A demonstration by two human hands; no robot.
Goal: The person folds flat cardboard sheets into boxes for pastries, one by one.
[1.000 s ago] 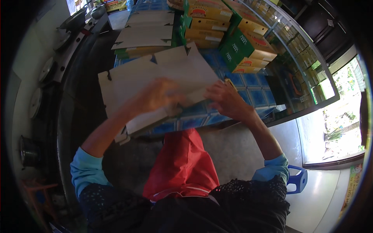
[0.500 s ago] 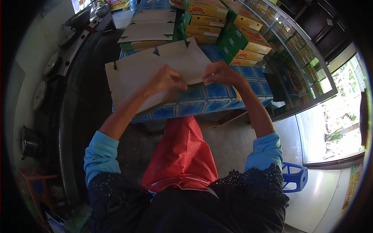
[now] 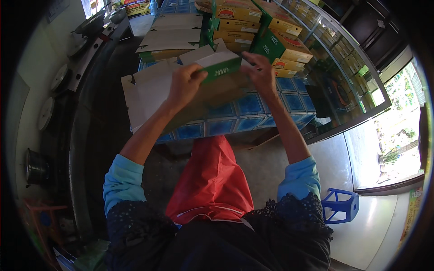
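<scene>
Head cam's got stacked boxes (image 3: 237, 25) and flat cardboard (image 3: 169, 38) crowding the far side of the blue table (image 3: 250, 105). Left hand (image 3: 185, 84) has thumb and fingers pinched on the carton piece (image 3: 221, 70); right hand (image 3: 261, 74) is at its other end, too blurry to tell if it's gripping. It's over the table, green side facing the wearer, long axis left to right.
</scene>
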